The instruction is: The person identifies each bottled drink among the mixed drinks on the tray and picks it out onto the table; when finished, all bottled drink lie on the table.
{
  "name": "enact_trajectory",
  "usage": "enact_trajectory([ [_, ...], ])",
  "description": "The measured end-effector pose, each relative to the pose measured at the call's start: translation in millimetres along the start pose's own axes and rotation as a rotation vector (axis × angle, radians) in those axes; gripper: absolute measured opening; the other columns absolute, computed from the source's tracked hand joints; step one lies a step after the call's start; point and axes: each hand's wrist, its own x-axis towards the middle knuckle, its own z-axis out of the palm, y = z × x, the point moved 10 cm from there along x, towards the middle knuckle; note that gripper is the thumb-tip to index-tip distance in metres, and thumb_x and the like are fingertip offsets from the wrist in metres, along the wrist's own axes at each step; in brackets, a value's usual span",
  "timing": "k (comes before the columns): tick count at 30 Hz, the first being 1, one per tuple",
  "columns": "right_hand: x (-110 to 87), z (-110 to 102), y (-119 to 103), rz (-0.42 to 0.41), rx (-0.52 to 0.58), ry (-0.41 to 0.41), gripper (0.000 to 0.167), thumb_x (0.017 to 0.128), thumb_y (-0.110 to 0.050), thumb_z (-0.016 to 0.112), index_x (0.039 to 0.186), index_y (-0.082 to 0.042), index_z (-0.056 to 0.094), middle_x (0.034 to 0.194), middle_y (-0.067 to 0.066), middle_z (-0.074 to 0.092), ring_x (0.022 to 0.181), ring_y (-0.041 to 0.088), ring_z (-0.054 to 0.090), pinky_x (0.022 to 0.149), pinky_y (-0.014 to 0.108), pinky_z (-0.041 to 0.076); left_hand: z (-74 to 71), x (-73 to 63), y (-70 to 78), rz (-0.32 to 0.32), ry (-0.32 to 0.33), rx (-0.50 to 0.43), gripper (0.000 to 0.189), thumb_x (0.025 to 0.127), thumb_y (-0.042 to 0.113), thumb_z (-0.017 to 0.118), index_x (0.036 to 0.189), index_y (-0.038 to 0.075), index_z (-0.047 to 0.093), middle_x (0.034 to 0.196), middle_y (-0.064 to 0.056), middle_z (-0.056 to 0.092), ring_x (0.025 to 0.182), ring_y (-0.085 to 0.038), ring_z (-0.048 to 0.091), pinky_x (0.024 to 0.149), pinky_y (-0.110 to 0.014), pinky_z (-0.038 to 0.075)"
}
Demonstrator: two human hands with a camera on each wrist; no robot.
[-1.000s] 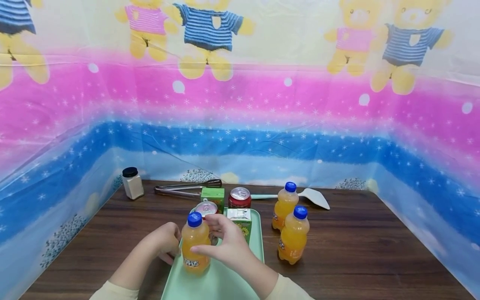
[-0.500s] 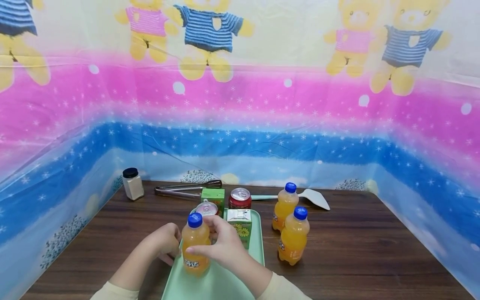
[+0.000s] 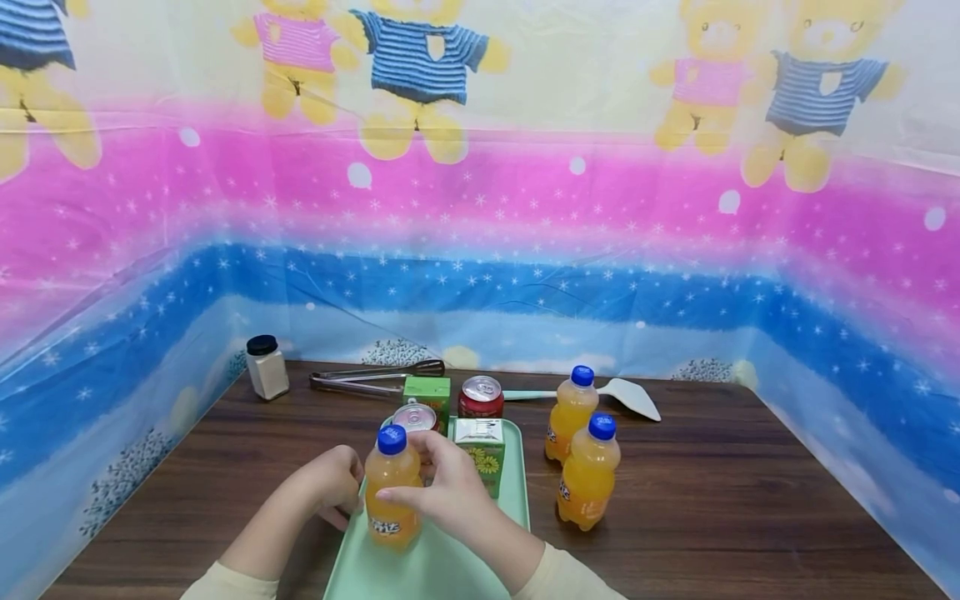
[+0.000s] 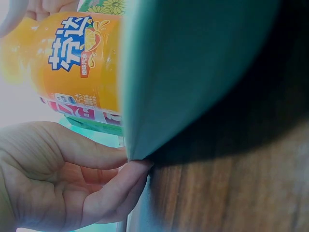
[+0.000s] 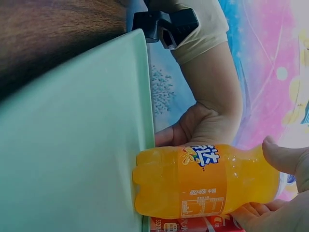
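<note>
My right hand (image 3: 453,483) grips the upper part of an orange soda bottle (image 3: 393,500) with a blue cap. The bottle stands upright on a pale green tray (image 3: 450,571), its base at the tray surface in the right wrist view. At the tray's left edge, my left hand (image 4: 72,179) pinches the rim between thumb and fingers. Behind the bottle is a soda can (image 3: 415,416), partly hidden by the bottle and right hand. A green drink carton (image 3: 483,458) with yellow flowers stands on the tray to the right of that hand.
Two more orange soda bottles (image 3: 587,475) stand on the table right of the tray. Farther back are another green carton (image 3: 427,392), a red can (image 3: 481,402), tongs (image 3: 360,383), a white spatula (image 3: 630,397) and a black-lidded jar (image 3: 267,371).
My right hand has shifted slightly on the bottle, uncovering more of the flowered carton. The bottle, tray and left hand have stayed essentially in place.
</note>
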Motion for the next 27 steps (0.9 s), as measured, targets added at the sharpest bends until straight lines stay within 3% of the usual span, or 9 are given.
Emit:
enact_trajectory([
  [11, -1.4, 1, 0, 0.019, -0.002, 0.021, 0.054, 0.075, -0.021, 0.079, 0.122, -0.010, 0.055, 0.104, -0.005, 0.060, 0.096, 0.012, 0.058, 0.084, 0.029, 0.053, 0.8, 0.4, -0.6, 0.002, 0.000, -0.003, 0.022, 0.073, -0.017, 0.063, 0.086, -0.004, 0.049, 0.079, -0.015, 0.054, 0.064, -0.026, 0.059, 0.052, -0.038, 0.057],
  [27, -16.8, -12, -5, 0.053, 0.073, -0.030, 0.051, 0.075, -0.018, 0.079, 0.120, -0.012, 0.054, 0.107, -0.004, 0.060, 0.103, 0.015, 0.057, 0.092, 0.036, 0.049, 0.2, -1.0, 0.7, -0.011, 0.007, -0.004, 0.023, 0.072, -0.018, 0.064, 0.082, -0.004, 0.048, 0.077, -0.016, 0.051, 0.063, -0.025, 0.059, 0.052, -0.037, 0.057],
])
